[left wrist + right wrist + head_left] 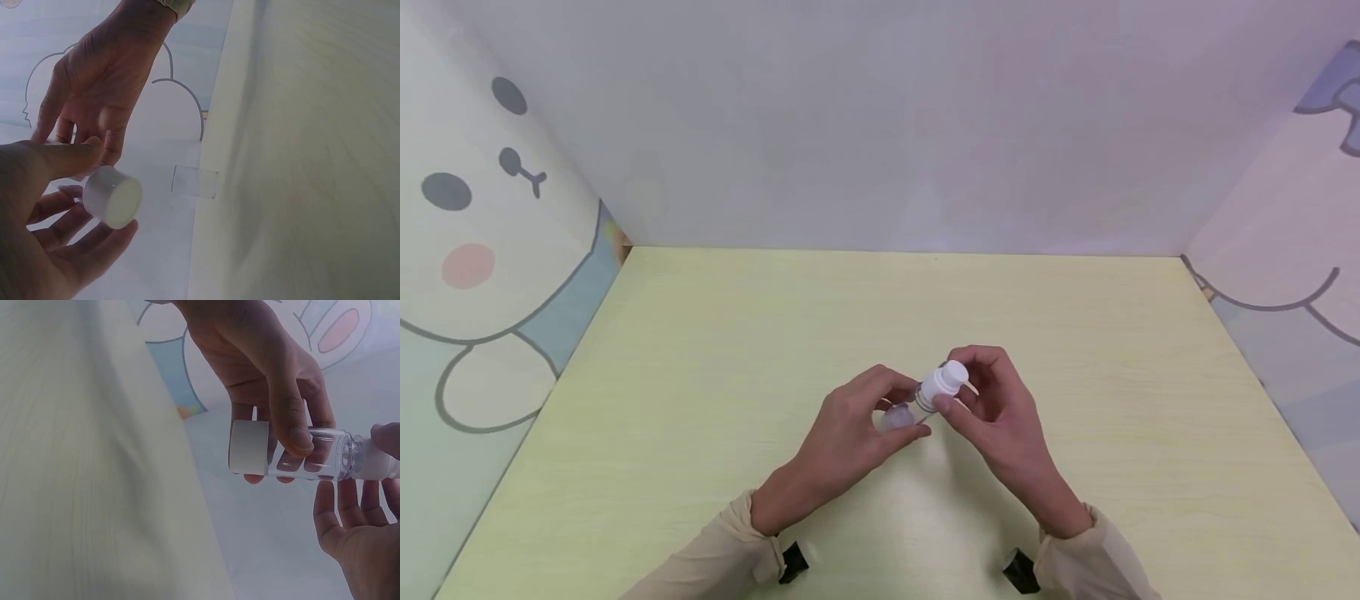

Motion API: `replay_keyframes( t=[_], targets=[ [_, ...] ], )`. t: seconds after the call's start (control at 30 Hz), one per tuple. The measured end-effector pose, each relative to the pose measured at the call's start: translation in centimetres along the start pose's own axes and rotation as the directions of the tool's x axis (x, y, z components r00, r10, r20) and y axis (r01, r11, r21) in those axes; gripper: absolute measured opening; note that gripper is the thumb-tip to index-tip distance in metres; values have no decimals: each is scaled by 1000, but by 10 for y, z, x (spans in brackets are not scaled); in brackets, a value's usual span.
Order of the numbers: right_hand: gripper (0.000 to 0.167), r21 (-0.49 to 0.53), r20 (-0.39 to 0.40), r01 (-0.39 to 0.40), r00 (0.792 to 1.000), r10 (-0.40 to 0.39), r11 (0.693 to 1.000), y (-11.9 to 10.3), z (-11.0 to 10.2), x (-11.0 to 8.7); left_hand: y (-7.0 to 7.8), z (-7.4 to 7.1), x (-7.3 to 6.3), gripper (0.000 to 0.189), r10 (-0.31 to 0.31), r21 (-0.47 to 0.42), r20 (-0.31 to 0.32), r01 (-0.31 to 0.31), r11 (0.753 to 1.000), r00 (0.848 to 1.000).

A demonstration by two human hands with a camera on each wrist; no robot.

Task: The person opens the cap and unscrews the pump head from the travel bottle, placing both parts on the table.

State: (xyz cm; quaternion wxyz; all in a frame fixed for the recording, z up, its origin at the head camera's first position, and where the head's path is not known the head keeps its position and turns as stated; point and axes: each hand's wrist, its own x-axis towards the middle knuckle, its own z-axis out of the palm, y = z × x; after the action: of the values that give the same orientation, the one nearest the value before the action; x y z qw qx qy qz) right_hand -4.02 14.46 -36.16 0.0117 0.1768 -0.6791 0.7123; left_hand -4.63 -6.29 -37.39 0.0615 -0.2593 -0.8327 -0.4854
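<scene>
A small clear bottle (pixel 319 450) with white parts at both ends is held tilted above the table between the two hands. My left hand (pixel 850 425) grips its clear body, thumb on one side and fingers on the other. The broad white end (pixel 112 197) sticks out past the left hand's fingers. My right hand (pixel 1003 417) pinches the white top (pixel 946 379) at the other end between thumb and fingers. In the right wrist view the right hand is partly cut off by the frame edge. The bottle looks see-through, and I cannot tell whether it contains liquid.
The pale wooden table (pixel 737 325) stretches under both hands. A plain wall (pixel 880 125) stands behind, with cartoon-printed panels at the left and right. Black wrist devices (pixel 793 562) show by the sleeves. A faint transparent rectangle (pixel 195 181) appears at the table edge; its kind is unclear.
</scene>
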Motion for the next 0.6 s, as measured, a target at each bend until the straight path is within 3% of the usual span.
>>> replay_keyframes(
  t=[0.3, 0.6],
  targets=[
    [45, -47, 55, 39, 998, -36, 998, -6, -2, 0, 0, 0, 1, 39, 10, 0, -7, -10, 1000, 1000],
    [55, 12, 26, 58, 998, -58, 998, -1, -1, -1, 2, 0, 0, 39, 2, 0, 0, -2, 1000, 1000]
  ],
)
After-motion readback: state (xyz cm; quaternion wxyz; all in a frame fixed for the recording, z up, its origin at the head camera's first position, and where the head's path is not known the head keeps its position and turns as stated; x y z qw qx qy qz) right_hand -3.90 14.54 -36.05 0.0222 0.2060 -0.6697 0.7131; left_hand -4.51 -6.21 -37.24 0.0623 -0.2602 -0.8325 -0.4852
